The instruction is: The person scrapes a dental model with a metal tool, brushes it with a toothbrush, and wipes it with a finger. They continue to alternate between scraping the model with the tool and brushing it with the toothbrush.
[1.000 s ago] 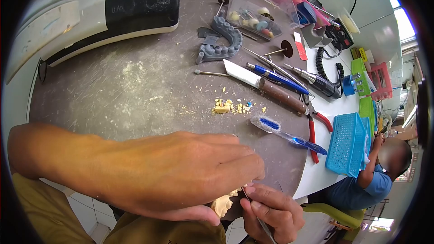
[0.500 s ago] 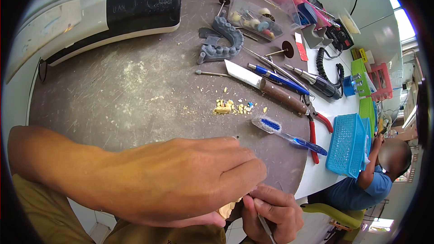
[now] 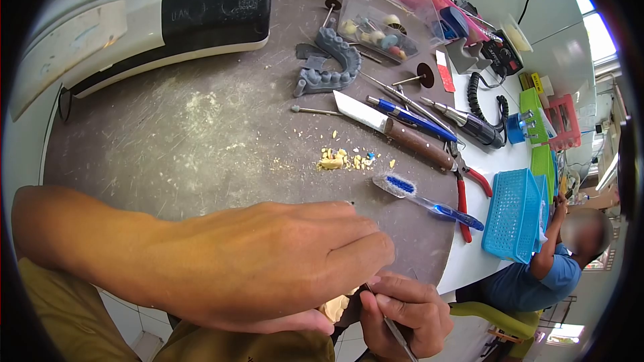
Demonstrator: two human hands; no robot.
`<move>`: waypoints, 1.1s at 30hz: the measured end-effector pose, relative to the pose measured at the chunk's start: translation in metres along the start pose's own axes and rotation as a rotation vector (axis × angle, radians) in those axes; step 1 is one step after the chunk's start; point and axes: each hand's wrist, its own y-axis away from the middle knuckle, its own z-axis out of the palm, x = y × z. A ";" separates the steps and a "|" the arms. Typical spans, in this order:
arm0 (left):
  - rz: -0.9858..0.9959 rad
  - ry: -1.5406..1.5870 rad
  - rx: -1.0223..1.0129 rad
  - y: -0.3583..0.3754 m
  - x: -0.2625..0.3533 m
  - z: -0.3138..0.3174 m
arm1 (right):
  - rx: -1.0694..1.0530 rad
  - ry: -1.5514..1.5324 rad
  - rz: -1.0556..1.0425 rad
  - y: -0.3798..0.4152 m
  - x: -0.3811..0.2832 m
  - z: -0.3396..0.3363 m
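My left hand [image 3: 268, 268] reaches in from the left, its back facing up. It is closed around a cream-yellow plaster dental cast [image 3: 335, 308], most of which the hand covers. Close against it, my right hand [image 3: 407, 315] pinches a thin metal carving tool [image 3: 398, 336], whose tip is out of sight near the cast. Both hands are at the near edge of the worktable. Beyond them lies a small heap of yellow plaster chips [image 3: 333, 162]. A toothbrush [image 3: 429, 202] with blue and white bristles lies to their right.
On the table [image 3: 154, 154] lie a grey dental model [image 3: 330, 70], a plaster knife [image 3: 416, 142], a blue pen [image 3: 410, 118], red-handled pliers [image 3: 463, 201] and a handpiece [image 3: 473, 124]. A white machine [image 3: 215, 13] stands back left. A blue basket [image 3: 513, 218] and a seated person [image 3: 537, 285] are at right.
The view has shifted very slightly. My left hand has tilted a little and more of the plaster cast shows; both hands keep their hold.
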 end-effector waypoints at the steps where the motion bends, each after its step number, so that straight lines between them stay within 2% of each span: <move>1: 0.000 0.000 -0.001 0.000 0.000 0.000 | -0.001 0.016 -0.005 0.000 0.000 0.000; 13: 0.017 -0.031 0.014 0.000 0.001 0.002 | 0.041 0.015 0.019 0.000 0.000 0.000; 16: -0.011 -0.010 0.017 0.001 0.001 0.001 | 0.040 -0.063 0.073 0.006 0.011 -0.001; 18: -0.134 0.098 -0.024 0.002 0.000 -0.002 | 0.045 -0.097 0.113 0.010 0.019 -0.004; 21: -0.050 0.081 -0.070 -0.002 -0.006 -0.008 | 0.079 -0.391 0.220 0.003 0.023 -0.008; 24: -0.013 0.088 -0.008 -0.002 -0.007 -0.004 | 0.069 -0.445 0.226 0.002 0.024 -0.008; 33: -0.022 0.112 -0.021 -0.003 -0.006 -0.001 | -0.011 -0.386 0.269 -0.005 0.022 -0.013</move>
